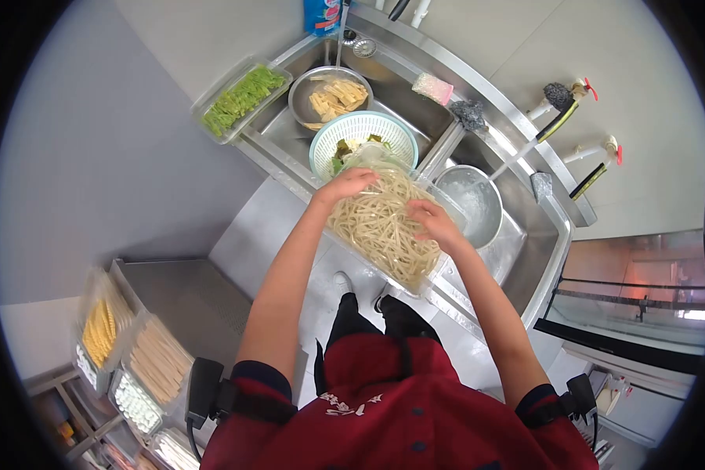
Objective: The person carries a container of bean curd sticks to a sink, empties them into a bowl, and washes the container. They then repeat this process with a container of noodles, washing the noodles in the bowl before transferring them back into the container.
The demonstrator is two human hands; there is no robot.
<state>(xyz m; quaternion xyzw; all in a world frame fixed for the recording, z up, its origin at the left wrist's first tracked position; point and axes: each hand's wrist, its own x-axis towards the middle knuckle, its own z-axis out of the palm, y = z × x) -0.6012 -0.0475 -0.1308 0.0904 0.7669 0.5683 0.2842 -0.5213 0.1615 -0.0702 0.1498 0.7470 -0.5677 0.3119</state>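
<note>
The sink (415, 74) is taking up the upper middle of the view, its steel rim running diagonally down to the right. Left of the sink, a bare steel worktop (247, 231) is lying open beside the person's left arm, the widest free room in view. A clear tub (439, 270) of pale noodles (380, 227) is sitting across the sink's near rim, tilted along it, its lower corner sticking out past the rim toward the person. The left hand (346, 185) is resting on the noodles at the tub's far end, fingers curled down into the strands. The right hand (435, 223) is lying on the noodles at the tub's right side, fingers bent and pressing in; whether either hand is gripping strands cannot be told. In the sink just beyond the tub, a pale green colander (360, 133) with greens is crowding the left hand. Beyond it a steel bowl (329, 95) is holding cut yellowish pieces. Right of the tub, a steel basin (470, 196) is standing just beside the right hand. A tray of green stalks (243, 98) is sitting on the sink's left rim.
</note>
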